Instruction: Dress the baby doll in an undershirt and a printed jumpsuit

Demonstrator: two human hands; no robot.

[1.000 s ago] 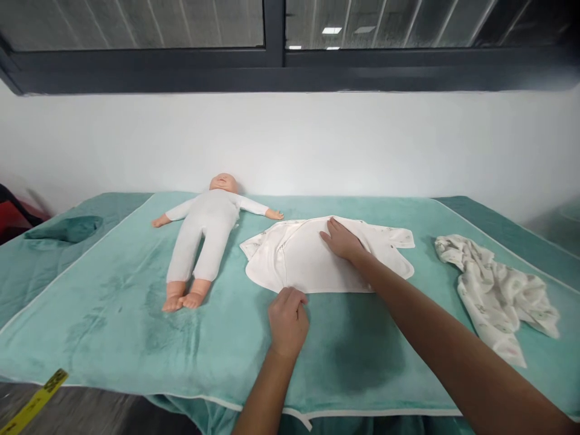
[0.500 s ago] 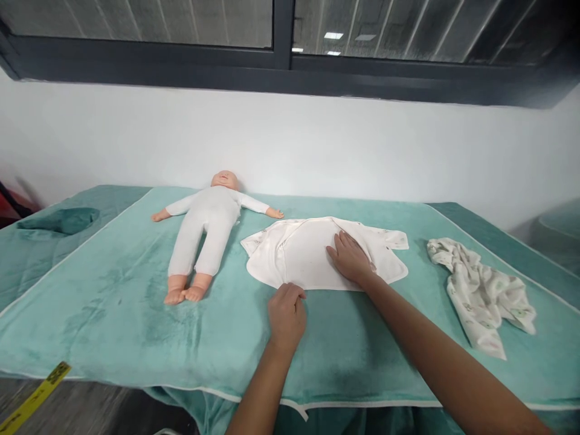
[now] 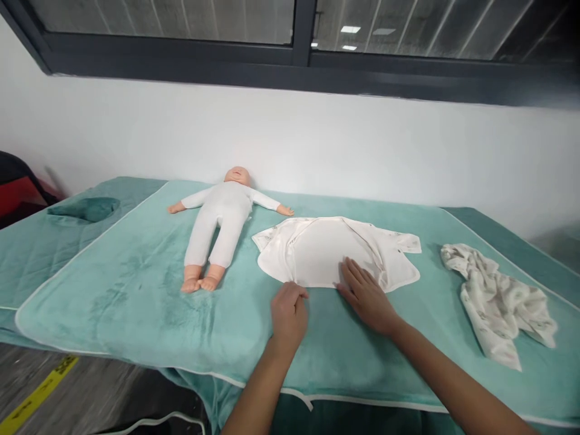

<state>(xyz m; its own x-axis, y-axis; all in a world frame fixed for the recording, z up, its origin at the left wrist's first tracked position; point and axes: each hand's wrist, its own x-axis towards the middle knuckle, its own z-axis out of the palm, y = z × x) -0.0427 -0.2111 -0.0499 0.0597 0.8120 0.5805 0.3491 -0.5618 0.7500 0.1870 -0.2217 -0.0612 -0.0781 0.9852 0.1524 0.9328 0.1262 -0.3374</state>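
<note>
A dark-framed window [image 3: 301, 36] tops the white wall [image 3: 317, 145]; the floor [image 3: 86, 393] is grey.

1. Between the white shirt [image 3: 324, 251] and the crumpled cloth [image 3: 505, 305], a strip of green cover [image 3: 432, 314] gives a hand passage;
2. The doll [image 3: 226, 208] stretches an arm close to the shirt, narrowing that route; a wider lane opens beside its legs;
3. The left hand [image 3: 290, 311] and right hand [image 3: 367, 296] obstruct the shirt's near edge; a gap separates them;
4. The wall [image 3: 290, 142] bars the far side.
</note>
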